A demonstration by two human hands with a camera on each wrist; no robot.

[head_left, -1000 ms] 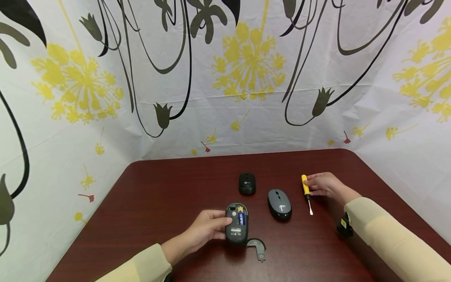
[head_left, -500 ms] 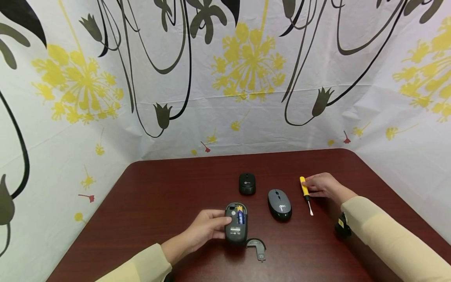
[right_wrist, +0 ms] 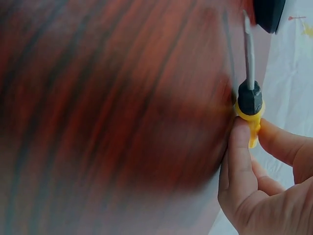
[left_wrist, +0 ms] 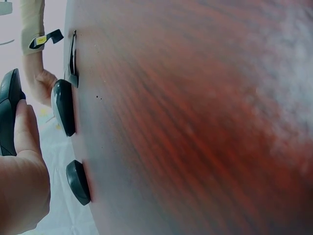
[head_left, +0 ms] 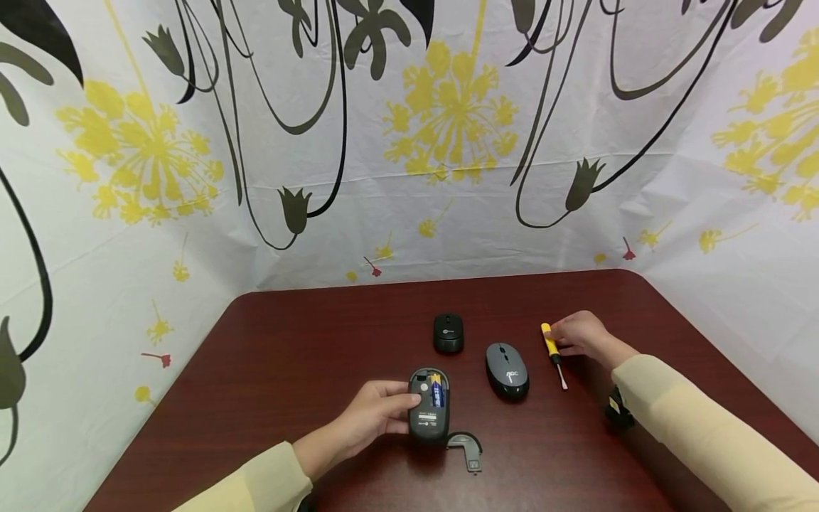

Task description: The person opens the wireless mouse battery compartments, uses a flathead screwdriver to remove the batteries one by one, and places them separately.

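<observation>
My left hand (head_left: 367, 418) grips a dark computer mouse (head_left: 427, 425), thumb on its underside, which faces up. A blue and yellow battery (head_left: 437, 391) lies in its uncovered compartment. Just right of that mouse, the grey battery cover (head_left: 472, 454) lies on the table. My right hand (head_left: 584, 334) pinches the yellow handle of a flat-blade screwdriver (head_left: 551, 343), the blade directed toward me. In the right wrist view, thumb and fingers hold the screwdriver (right_wrist: 251, 100) by its handle. The left wrist view shows only part of the held mouse (left_wrist: 8, 112).
A grey-topped AOC mouse (head_left: 507, 370) sits between the held mouse and the screwdriver. Farther back stands a small black mouse (head_left: 448, 333). The dark red table (head_left: 307, 341) ends at a patterned white cloth (head_left: 358, 163) behind and at the sides.
My right hand and the screwdriver have shifted slightly left, the handle end tilting further left. The left hand and its mouse stay almost still.
</observation>
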